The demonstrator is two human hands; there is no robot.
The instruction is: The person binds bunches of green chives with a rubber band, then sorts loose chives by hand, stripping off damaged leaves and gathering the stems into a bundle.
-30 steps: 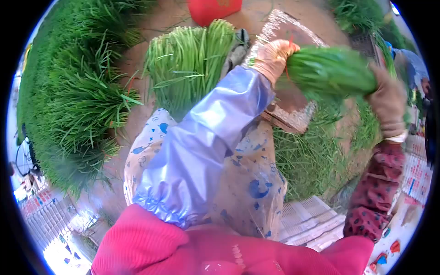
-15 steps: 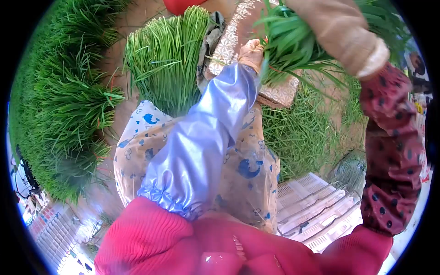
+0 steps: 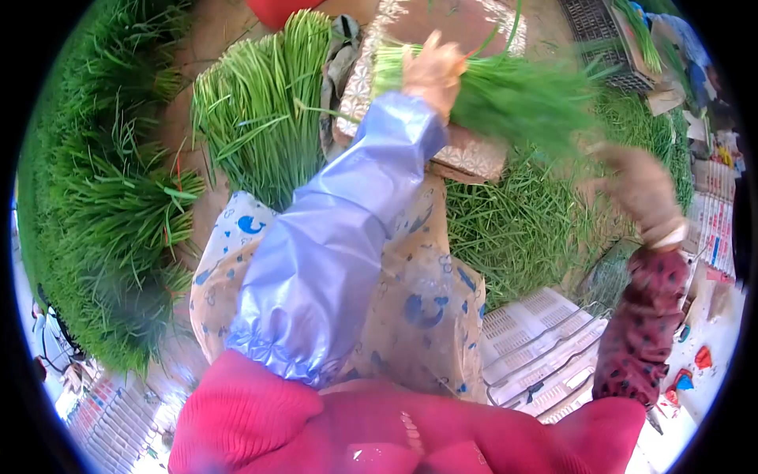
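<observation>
Bare dirt ground [image 3: 213,31], daylight, white plastic crates [image 3: 537,347], dark crate [image 3: 600,31]

Glossy plastic left sleeve cover [image 3: 339,229]: lilac-blue
Thin-bladed bunch of chives [image 3: 513,99]: green
Plastic apron [image 3: 426,292]: beige, blue prints
Right fabric sleeve [image 3: 643,332]: maroon, dark dots

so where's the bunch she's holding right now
In the head view, upper middle: the bunch is gripped at its stem end by the left hand, over the patterned board, with the right hand just below its leafy end.

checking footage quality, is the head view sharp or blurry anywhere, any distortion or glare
Head view: strong fisheye, black corners, curved edges; right hand and the bundle of greens smeared by motion blur; left hand sharper; bright daylight, washed-out glare at the lower edges.
</observation>
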